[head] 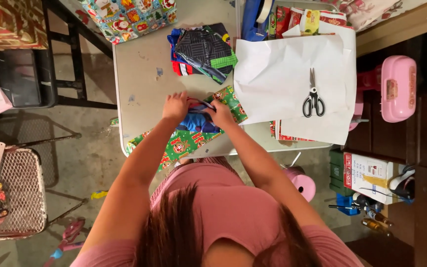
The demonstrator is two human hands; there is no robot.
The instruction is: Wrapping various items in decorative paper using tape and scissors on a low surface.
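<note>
While the left hand [175,106] and right hand [221,112] pinch the blue folded cloth [197,121] over green wrapping paper [186,141], fingers clamped, it looks soft, light, best gripped at its edges.

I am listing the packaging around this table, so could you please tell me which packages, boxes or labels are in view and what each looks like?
Wrapped parcel: table's far left corner, boxy, bright festive print.
Green gift-wrap sheet: near edge, under the left hand and right hand, which hold a blue item.
White carton: floor at right, rectangular, red and white printed label.
Pink case: right of table, rounded, small label.
</note>
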